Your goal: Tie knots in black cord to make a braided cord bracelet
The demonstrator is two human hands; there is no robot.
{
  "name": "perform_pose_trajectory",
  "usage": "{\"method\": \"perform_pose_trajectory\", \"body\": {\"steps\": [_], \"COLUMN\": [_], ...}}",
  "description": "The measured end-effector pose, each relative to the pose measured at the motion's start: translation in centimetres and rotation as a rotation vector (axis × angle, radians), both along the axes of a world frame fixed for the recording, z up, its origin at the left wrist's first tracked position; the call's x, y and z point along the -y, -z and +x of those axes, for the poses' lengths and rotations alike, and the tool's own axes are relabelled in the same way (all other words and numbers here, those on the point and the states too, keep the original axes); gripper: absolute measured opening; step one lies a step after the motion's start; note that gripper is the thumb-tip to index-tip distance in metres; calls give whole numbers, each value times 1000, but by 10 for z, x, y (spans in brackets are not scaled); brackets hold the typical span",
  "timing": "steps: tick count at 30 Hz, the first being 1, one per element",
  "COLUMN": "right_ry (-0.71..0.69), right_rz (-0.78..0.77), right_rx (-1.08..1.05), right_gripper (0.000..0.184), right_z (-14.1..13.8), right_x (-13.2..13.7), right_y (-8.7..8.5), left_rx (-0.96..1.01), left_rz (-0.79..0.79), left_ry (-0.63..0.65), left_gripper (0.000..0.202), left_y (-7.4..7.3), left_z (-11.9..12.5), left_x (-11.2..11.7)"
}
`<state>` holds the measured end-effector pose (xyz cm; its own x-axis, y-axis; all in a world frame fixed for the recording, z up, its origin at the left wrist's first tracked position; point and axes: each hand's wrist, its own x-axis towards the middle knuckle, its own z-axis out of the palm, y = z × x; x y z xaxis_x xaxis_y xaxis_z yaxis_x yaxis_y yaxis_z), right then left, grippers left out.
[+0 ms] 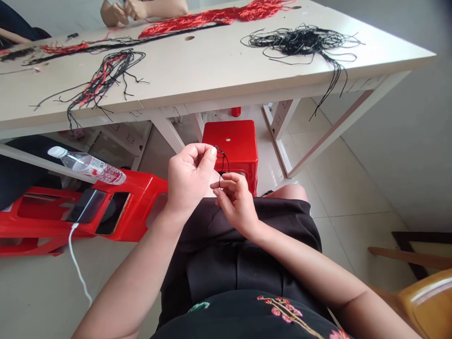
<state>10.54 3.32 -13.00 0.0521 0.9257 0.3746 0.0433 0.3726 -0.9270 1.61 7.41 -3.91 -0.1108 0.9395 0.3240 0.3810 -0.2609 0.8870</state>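
Black cord (223,162) forms a small loop between the hands, and I hold it up clear of the black skirt (243,263) so it hangs free. The left hand (190,176) has its fingers (208,157) pinched shut on the top of the loop. The right hand (236,202) is curled half-open, its fingertips (221,183) at the lower end, though I cannot tell if they grip. Beyond, a red plastic stool (229,146) stands below the surface (197,66) bearing tangled hanks of black and red cord (100,80).

Blk cord (224,161) end hidden by L fingers (203,155); co-worker's hands (123,12) cut off at top.

Thin black cord (226,155), narrow upright loop, pinched in left hand (189,181); lower end seemingly at right hand (236,202).
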Motion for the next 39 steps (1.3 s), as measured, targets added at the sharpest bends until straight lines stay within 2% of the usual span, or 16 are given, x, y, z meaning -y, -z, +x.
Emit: {"method": "perform_pose_trajectory", "body": {"steps": [2, 3, 6, 8, 11, 19, 27, 34, 39], "right_ry": [30, 35, -49, -91, -47, 12, -32, 51, 133], "right_rz": [54, 95, 195, 229, 228, 28, -56, 48, 133], "right_rx": [184, 297, 507, 493, 362, 105, -91, -23, 16], "right_gripper": [26, 21, 13, 13, 9, 5, 10, 11, 13], "right_z": [10, 16, 34, 42, 47, 41, 36, 29, 23], "right_x": [3, 4, 2, -3, -13, -26, -29, -25, -21], "right_y": [-15, -25, -55, -71, -85, -84, -81, -84, -86], "left_rx": [-28, -40, -23, 39, 143, 337, 457, 591, 598], "left_rz": [-6, -12, -66, -124, -197, -332, -446, -560, -516], "left_ry": [-8, -5, 42, 87, 135, 197, 263, 384, 381], "left_gripper": [15, 15, 16, 18, 21, 16, 14, 15, 21], "left_y": [2, 2, 4, 4, 4, -3, -13, -22, -26], "left_z": [-3, -4, -4, -4, -3, -3, -2, -6, -11], "left_x": [-1, 0, 2, 4, 6, 9, 13, 16, 17]}}
